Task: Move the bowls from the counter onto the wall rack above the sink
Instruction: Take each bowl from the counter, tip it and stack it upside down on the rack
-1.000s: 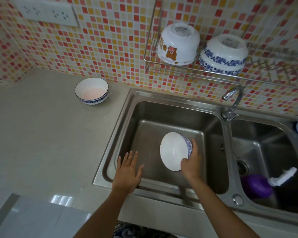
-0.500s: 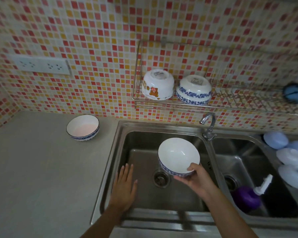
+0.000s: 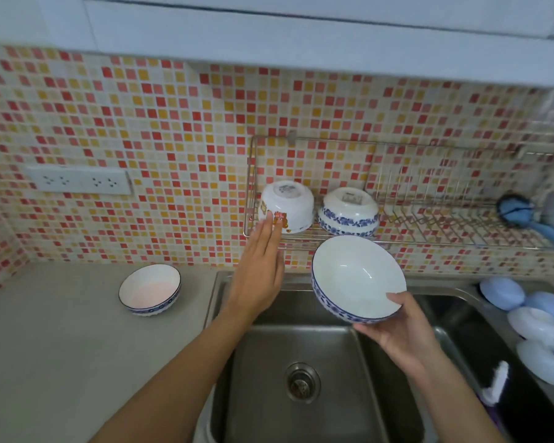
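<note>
My right hand (image 3: 400, 334) grips a white bowl with a blue patterned band (image 3: 355, 279) by its near rim, mouth up and tilted toward me, above the sink and just below the wire wall rack (image 3: 429, 238). Two bowls sit upside down on the rack's left end: a white one with a bear picture (image 3: 287, 206) and a blue-flowered one (image 3: 348, 212). My left hand (image 3: 259, 266) is raised, fingers straight and together, its tips in front of the bear bowl. Another blue-rimmed bowl (image 3: 150, 288) stands upright on the counter by the wall.
A double steel sink (image 3: 301, 378) lies below my hands. A blue brush (image 3: 518, 212) hangs at the rack's right end. Pale blue and white lids or dishes (image 3: 531, 318) crowd the right edge. A wall socket (image 3: 80, 180) sits left; a white cupboard overhangs.
My right hand has lifted the bowl out of the sink, turning it mouth up, to just under the rack. My left hand has left the sink's front edge and risen to the bear bowl.
</note>
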### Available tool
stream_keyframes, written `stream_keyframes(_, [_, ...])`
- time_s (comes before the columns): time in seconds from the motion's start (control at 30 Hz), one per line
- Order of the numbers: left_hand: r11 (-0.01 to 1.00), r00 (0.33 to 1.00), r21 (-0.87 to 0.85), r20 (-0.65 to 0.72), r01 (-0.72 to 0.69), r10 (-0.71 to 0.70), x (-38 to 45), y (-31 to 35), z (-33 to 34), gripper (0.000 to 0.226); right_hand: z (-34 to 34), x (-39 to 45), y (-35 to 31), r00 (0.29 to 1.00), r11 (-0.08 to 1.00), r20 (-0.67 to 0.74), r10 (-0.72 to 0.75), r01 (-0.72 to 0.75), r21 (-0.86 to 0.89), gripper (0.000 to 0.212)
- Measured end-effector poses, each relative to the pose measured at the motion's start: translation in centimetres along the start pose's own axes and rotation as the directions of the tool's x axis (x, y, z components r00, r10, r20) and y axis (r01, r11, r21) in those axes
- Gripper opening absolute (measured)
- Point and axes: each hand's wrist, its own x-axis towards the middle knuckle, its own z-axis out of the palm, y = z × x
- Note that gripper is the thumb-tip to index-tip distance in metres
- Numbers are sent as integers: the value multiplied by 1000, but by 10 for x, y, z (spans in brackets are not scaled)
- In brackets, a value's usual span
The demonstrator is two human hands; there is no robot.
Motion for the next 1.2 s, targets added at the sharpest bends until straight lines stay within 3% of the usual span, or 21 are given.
stream_keyframes(0.1, [996, 999, 86, 35, -21, 18, 33, 1, 12, 53, 10, 7, -33, 997, 996, 9, -74, 74, -46, 41])
stream_keyframes(0.33, [945, 986, 318, 120, 72, -116, 47, -18, 47, 66, 22, 43, -91, 959, 934, 6, -283, 277, -226, 54])
stream_keyframes(0.57, [932, 991, 354, 67, 81, -112, 45, -15, 49, 60, 40, 85, -118, 924, 863, -32, -382, 344, -371, 71])
stream_keyframes(0.73, [926, 989, 359, 49, 116, -143, 45, -12, 49, 61, 74, 115, -124, 881, 724, 48, -470, 416, -550, 77])
stream_keyframes(0.83, [926, 988, 358, 51, 121, -148, 45, -13, 51, 60, 91, 135, -119, 824, 568, 138, -549, 489, -662, 79])
stream_keyframes(0.97, [930, 985, 339, 43, 143, -167, 44, -11, 52, 61, 108, 152, -112, 699, 210, 323, -638, 562, -800, 79])
stream_keyframes(1.03, [934, 983, 320, 36, 159, -179, 43, -9, 52, 62, 116, 156, -107, 664, 65, 388, -639, 550, -833, 81])
stream_keyframes(1.2, [934, 977, 305, 38, 189, -210, 43, -5, 51, 63, 128, 164, -90, 577, -437, 589, -565, 396, -807, 85])
